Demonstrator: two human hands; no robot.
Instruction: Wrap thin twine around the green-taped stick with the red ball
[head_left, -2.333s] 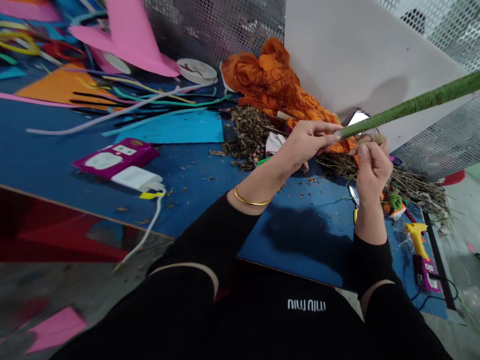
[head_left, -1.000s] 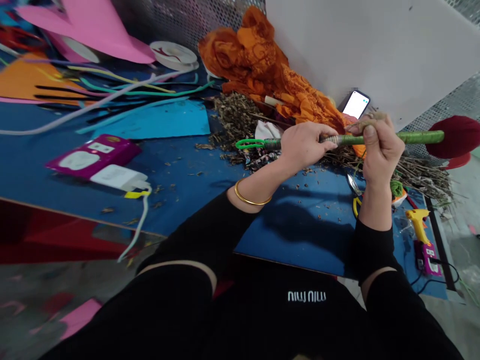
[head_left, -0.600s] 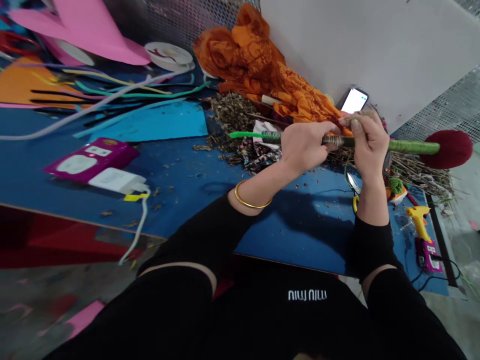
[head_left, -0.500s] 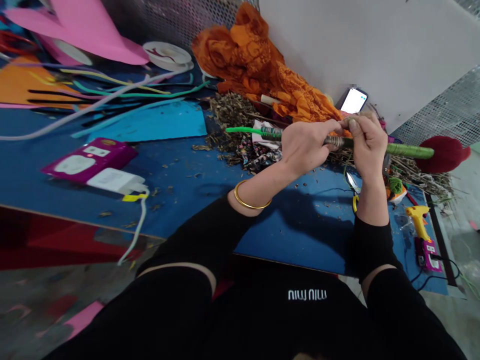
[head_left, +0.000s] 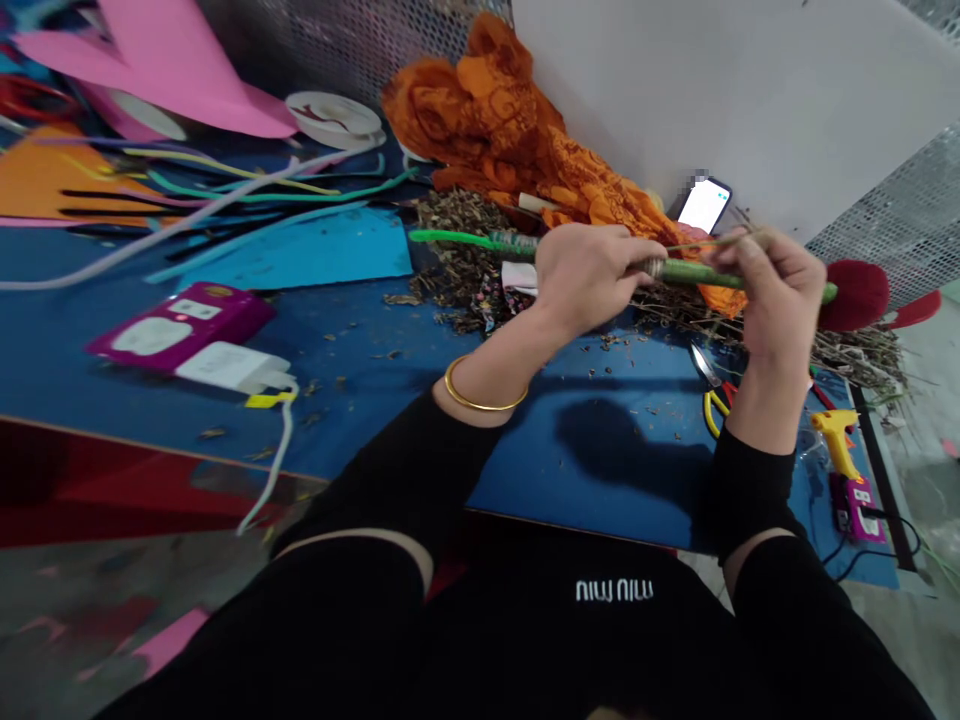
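My left hand (head_left: 581, 275) is wrapped round a long stem (head_left: 686, 272) held nearly level above the table. The stem is green, with a wrapped grey-green section near the left hand and a bright green tip (head_left: 450, 238) sticking out to the left. At its right end is a dark red, rounded flower head (head_left: 855, 295), with a red petal-like piece beyond it. My right hand (head_left: 776, 275) pinches a thin green thread (head_left: 697, 245) that stretches from the stem beside my left fingers.
Behind the stem lie orange cloth (head_left: 517, 120), dried plant scraps (head_left: 461, 225) and a lit phone (head_left: 705, 205). Scissors (head_left: 712, 390) and a yellow glue gun (head_left: 838, 435) are at right. A purple power strip (head_left: 180, 325), blue sheet (head_left: 300, 245) and pipe cleaners (head_left: 262, 185) lie left.
My right hand has moved right, away from my left, drawing the thread out. The left hand and stem have shifted a little to the left.
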